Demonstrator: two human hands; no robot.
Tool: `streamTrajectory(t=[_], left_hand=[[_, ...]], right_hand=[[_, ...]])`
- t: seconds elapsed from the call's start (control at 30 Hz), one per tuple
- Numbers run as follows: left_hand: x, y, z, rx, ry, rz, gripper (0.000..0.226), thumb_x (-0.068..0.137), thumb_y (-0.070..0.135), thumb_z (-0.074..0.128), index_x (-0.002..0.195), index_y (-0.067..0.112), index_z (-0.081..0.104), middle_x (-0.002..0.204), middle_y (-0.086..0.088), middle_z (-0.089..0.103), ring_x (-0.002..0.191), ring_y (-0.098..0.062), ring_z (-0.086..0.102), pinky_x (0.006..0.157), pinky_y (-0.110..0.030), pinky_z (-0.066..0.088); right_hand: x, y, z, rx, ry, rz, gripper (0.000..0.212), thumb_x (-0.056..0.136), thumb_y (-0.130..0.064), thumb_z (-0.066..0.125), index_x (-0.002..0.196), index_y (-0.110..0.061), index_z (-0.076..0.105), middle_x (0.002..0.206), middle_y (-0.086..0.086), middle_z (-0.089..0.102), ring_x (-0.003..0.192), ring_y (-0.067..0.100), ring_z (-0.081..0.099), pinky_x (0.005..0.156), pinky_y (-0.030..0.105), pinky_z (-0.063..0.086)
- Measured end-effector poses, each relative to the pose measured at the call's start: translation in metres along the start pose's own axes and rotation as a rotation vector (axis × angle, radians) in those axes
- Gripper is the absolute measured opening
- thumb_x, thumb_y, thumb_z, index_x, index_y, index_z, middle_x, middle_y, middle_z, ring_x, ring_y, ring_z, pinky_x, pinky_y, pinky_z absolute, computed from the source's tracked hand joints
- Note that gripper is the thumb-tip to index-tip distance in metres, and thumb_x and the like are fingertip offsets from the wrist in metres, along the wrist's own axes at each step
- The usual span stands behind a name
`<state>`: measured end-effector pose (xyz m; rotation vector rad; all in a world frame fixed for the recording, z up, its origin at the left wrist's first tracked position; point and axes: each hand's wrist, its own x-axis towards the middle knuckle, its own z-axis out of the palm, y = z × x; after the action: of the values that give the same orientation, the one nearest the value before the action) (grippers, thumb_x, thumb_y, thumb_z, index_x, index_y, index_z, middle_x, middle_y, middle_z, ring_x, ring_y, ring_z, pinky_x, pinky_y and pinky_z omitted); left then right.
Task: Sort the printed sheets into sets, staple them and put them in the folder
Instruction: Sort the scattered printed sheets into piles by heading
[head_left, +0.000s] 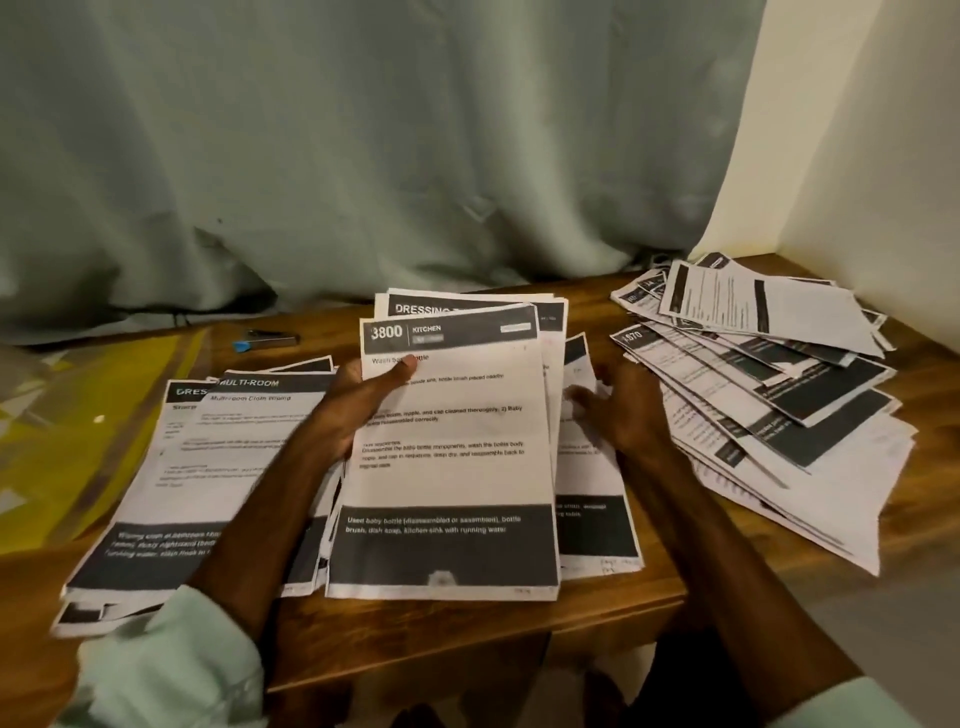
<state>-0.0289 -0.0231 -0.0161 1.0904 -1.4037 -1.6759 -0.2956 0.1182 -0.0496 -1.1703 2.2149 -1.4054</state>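
Three paper groups lie on the table (597, 613). Leftmost we find the MULTI-ROOM pile (208, 467); the left hand (358, 405) grips the KITCHEN stack (452, 478) at centre — thumb on top; the right hand (626, 410) touches sheets beside it, grasp indeterminate; fanned pile (779, 395) at right.

B&w printed sheets (447, 467) in 3 loose piles.

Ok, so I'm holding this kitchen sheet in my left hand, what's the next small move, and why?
Probably set the KITCHEN sheet down apart, starting its own set. Your left hand grips it, and the nearby tops read MULTI-ROOM and DRESSING, so neither visibly matches.
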Motion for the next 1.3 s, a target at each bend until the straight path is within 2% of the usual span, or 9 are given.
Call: streamTrajectory(t=[0.13, 0.27, 0.5, 0.6, 0.7, 0.83, 0.97, 1.23, 1.3], left_hand=[[0.002, -0.004, 0.009, 0.070, 0.026, 0.071, 0.028, 0.086, 0.034, 0.078, 0.109, 0.020, 0.069, 0.099, -0.001, 0.079, 0.091, -0.022, 0.077, 0.073, -0.033, 0.061], [0.004, -0.011, 0.017, 0.060, 0.048, 0.086, 0.035, 0.087, 0.034, 0.078, 0.115, 0.016, 0.067, 0.096, -0.001, 0.080, 0.085, -0.019, 0.077, 0.065, -0.027, 0.060], [0.004, -0.021, 0.024, 0.089, -0.029, 0.105, 0.022, 0.092, 0.029, 0.072, 0.109, 0.016, 0.068, 0.099, -0.004, 0.079, 0.086, -0.021, 0.077, 0.063, -0.026, 0.061], [0.009, -0.023, 0.017, 0.253, -0.016, 0.138, 0.016, 0.096, 0.033, 0.067, 0.106, 0.020, 0.067, 0.096, 0.003, 0.078, 0.080, -0.014, 0.076, 0.064, -0.025, 0.061], [0.016, -0.026, 0.006, 0.377, 0.026, 0.193, 0.015, 0.096, 0.029, 0.067, 0.109, 0.022, 0.068, 0.096, 0.010, 0.075, 0.078, -0.004, 0.074, 0.063, -0.018, 0.057], [0.019, -0.026, -0.002, 0.341, 0.006, 0.242, 0.021, 0.094, 0.019, 0.071, 0.115, 0.020, 0.071, 0.097, 0.012, 0.077, 0.086, -0.008, 0.076, 0.067, -0.020, 0.059], [0.020, -0.025, -0.006, 0.336, -0.016, 0.275, 0.019, 0.092, 0.018, 0.073, 0.110, 0.023, 0.073, 0.101, 0.010, 0.078, 0.089, -0.012, 0.076, 0.071, -0.022, 0.061], [0.020, -0.024, -0.010, 0.334, -0.047, 0.332, 0.023, 0.091, 0.014, 0.073, 0.113, 0.015, 0.074, 0.100, 0.011, 0.078, 0.091, -0.013, 0.076, 0.070, -0.021, 0.060], [0.021, -0.026, -0.011, 0.352, -0.018, 0.350, 0.023, 0.090, 0.016, 0.075, 0.113, 0.016, 0.074, 0.103, 0.008, 0.078, 0.092, -0.014, 0.076, 0.072, -0.025, 0.062]], right_hand=[[0.012, -0.015, -0.021, -0.049, 0.156, -0.152, 0.033, 0.101, -0.038, 0.057, 0.125, -0.017, 0.066, 0.121, 0.002, 0.070, 0.109, 0.018, 0.067, 0.088, 0.030, 0.053], [0.014, -0.029, -0.027, 0.362, -0.135, -0.065, 0.033, 0.104, -0.038, 0.050, 0.112, -0.015, 0.071, 0.101, -0.005, 0.077, 0.092, 0.011, 0.074, 0.069, 0.016, 0.056], [0.031, -0.017, -0.015, 0.398, -0.107, -0.001, 0.018, 0.097, -0.022, 0.064, 0.110, -0.013, 0.073, 0.100, -0.001, 0.077, 0.090, 0.014, 0.074, 0.080, 0.033, 0.060], [0.035, -0.011, -0.011, 0.448, -0.089, 0.089, 0.018, 0.098, -0.020, 0.063, 0.111, -0.012, 0.073, 0.104, 0.002, 0.076, 0.096, 0.019, 0.073, 0.084, 0.036, 0.059], [0.035, -0.005, -0.006, 0.466, -0.082, 0.121, 0.018, 0.099, -0.019, 0.061, 0.111, -0.012, 0.072, 0.101, 0.001, 0.076, 0.093, 0.018, 0.074, 0.072, 0.028, 0.058], [0.031, -0.005, -0.004, 0.501, -0.064, 0.106, 0.020, 0.102, -0.024, 0.057, 0.109, -0.017, 0.074, 0.100, -0.004, 0.078, 0.091, 0.012, 0.074, 0.070, 0.025, 0.057], [0.031, -0.006, -0.002, 0.509, 0.006, 0.080, 0.010, 0.096, -0.024, 0.066, 0.099, -0.018, 0.074, 0.088, -0.009, 0.077, 0.079, 0.004, 0.074, 0.059, 0.016, 0.057], [0.033, -0.001, 0.001, 0.448, 0.120, 0.054, 0.023, 0.079, -0.017, 0.085, 0.097, -0.009, 0.075, 0.084, 0.002, 0.077, 0.074, 0.010, 0.075, 0.064, 0.015, 0.057], [0.033, -0.001, 0.001, 0.416, 0.143, 0.033, 0.021, 0.080, -0.015, 0.083, 0.098, -0.007, 0.075, 0.082, 0.000, 0.075, 0.069, 0.003, 0.073, 0.061, 0.011, 0.054]])
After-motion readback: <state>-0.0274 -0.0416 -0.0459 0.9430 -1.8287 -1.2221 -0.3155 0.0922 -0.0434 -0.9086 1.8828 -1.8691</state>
